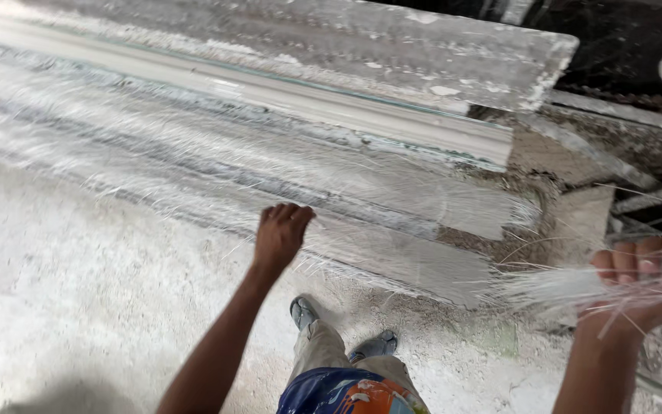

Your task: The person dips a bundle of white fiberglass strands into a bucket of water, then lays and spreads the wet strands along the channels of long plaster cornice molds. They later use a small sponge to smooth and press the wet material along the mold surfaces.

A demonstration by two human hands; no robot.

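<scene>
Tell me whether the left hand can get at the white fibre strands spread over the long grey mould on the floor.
Probably yes: the left hand already hovers at the near edge of the white fibre strands on the long grey mould, with nothing between them.

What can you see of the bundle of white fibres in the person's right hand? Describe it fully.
The bundle of white fibres is a loose tuft of thin, pale, glassy-looking strands. The right hand closes its grip around one end, at the picture's right edge. The free end fans out leftward toward the fibre-covered slab; stray strands stick out in all directions.
</scene>
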